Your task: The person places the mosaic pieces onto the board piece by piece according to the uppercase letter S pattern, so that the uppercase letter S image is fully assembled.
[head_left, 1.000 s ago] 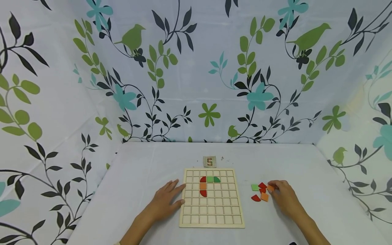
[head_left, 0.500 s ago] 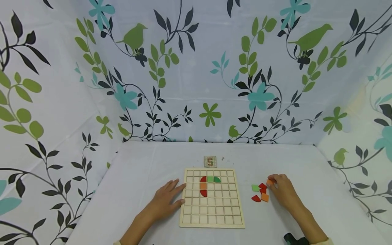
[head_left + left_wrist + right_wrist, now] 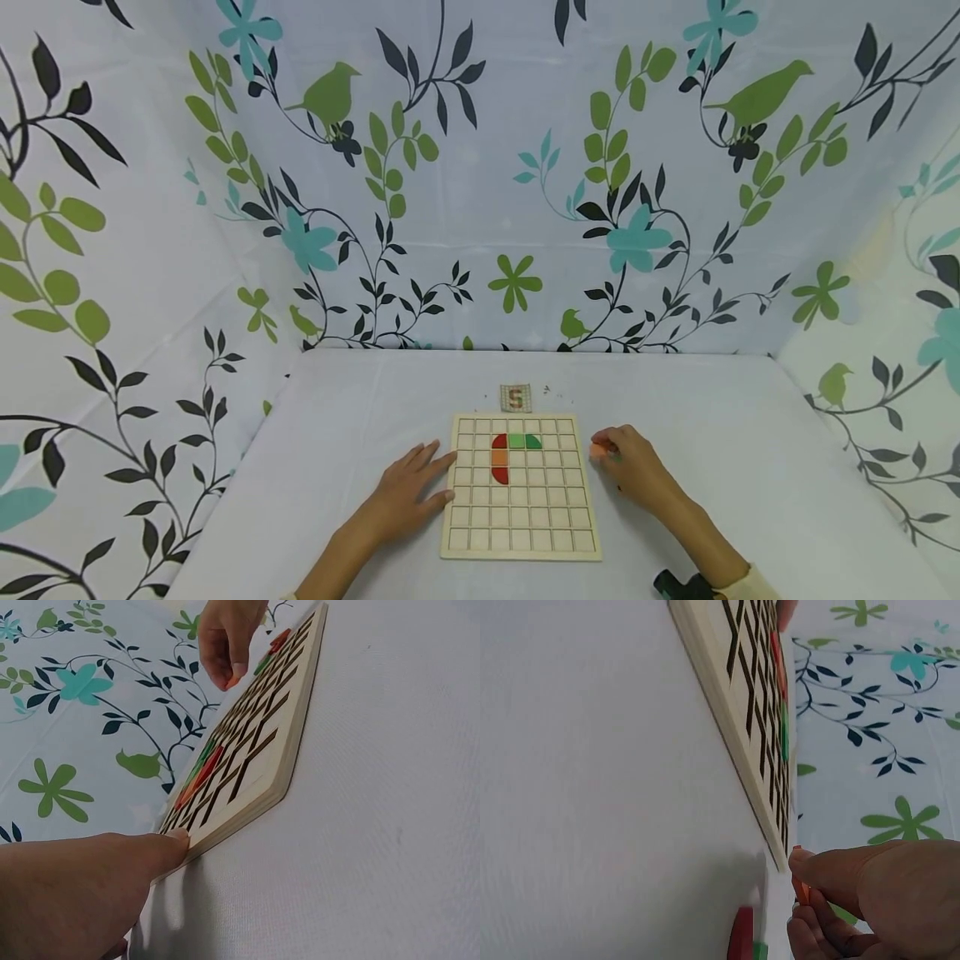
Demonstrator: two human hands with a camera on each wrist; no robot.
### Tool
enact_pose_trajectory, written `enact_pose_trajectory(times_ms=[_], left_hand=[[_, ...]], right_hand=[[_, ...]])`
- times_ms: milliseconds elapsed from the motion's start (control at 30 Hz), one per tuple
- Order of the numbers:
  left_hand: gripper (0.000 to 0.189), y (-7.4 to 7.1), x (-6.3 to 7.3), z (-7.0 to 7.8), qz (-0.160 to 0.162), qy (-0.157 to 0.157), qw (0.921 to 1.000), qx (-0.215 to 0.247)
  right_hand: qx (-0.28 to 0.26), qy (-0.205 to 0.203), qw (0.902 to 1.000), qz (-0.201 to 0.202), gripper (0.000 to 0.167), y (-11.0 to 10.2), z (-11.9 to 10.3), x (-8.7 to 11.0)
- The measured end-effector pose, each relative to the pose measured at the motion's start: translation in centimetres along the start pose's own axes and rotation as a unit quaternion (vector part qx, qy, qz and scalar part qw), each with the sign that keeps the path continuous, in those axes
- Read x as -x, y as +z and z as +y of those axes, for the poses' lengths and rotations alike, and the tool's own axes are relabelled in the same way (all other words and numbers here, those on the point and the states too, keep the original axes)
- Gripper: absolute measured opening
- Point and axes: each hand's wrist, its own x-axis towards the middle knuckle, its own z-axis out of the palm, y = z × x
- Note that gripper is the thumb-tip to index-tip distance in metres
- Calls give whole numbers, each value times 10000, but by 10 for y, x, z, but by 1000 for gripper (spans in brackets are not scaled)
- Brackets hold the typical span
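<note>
A wooden grid board (image 3: 521, 543) lies on the table, with a red quarter-round tile (image 3: 499, 442), a light green square tile (image 3: 516, 441), a dark green quarter-round tile (image 3: 533, 441), an orange square tile (image 3: 499, 457) and another red quarter-round tile (image 3: 500, 475) set in its cells. My left hand (image 3: 408, 490) rests at the board's left edge, fingers spread; its thumb (image 3: 174, 844) touches the rim. Just off the right edge, my right hand (image 3: 637, 468) pinches an orange tile (image 3: 801, 889) between thumb and fingers.
Behind the board lies a small pattern card (image 3: 515, 398). Loose tiles on the right are hidden by my right hand in the head view; a red tile (image 3: 741, 934) and a green tile (image 3: 760, 951) show in the right wrist view. A patterned curtain (image 3: 450, 167) surrounds the table.
My right hand has lifted the orange tile away from the loose tiles and carried it left to near the board's right edge. My left hand has stayed in place.
</note>
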Motion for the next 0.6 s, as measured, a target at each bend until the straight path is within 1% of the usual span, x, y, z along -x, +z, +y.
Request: enact_pose_trajectory(times_ms=[167, 233, 367, 500, 600], left_hand=[[60, 2, 0, -2, 261, 215, 9994, -93], [60, 1, 1, -2, 336, 283, 9990, -119], [60, 0, 1, -1, 266, 254, 9993, -95], [60, -1, 1, 0, 71, 73, 9999, -14], [61, -1, 0, 0, -32, -1, 10000, -34]], right_hand=[[-301, -16, 9992, -252, 23, 17, -23, -3], [-351, -100, 9985, -405, 23, 23, -31, -5], [-521, -415, 9956, -663, 21, 35, -43, -7], [-673, -848, 9903, -867, 11, 44, -54, -8], [-721, -1160, 9857, -989, 6, 49, -61, -9]])
